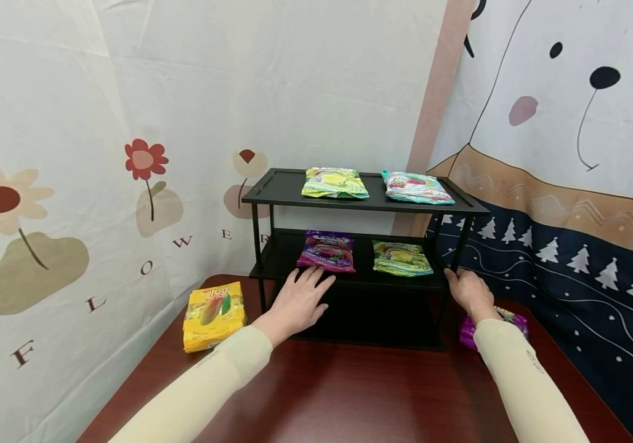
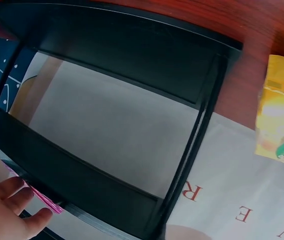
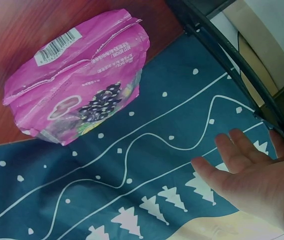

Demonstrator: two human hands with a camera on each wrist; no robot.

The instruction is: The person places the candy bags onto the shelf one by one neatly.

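Note:
A black tiered rack [image 1: 350, 283] stands on the table. On its middle shelf lies a purple candy bag [image 1: 327, 249], and my left hand [image 1: 297, 301] reaches to its front edge with spread, fairly straight fingers. In the left wrist view, those fingertips are at the shelf edge beside a strip of pink wrapper [image 2: 46, 200]. To the right of the purple bag is a green-yellow candy bag [image 1: 401, 258]. My right hand [image 1: 468, 292] is at the right end of the middle shelf, beside the post. Its fingers extend loosely in the right wrist view, the thumb partly hidden.
The top shelf carries a lemon-yellow bag [image 1: 335, 183] and a light teal bag [image 1: 417, 187]. A larger yellow mango bag [image 1: 213, 315] stands left of the rack. Behind my right wrist, a purple grape bag [image 3: 82, 80] sits on the table. Printed cloth [image 1: 322, 80] hangs close behind.

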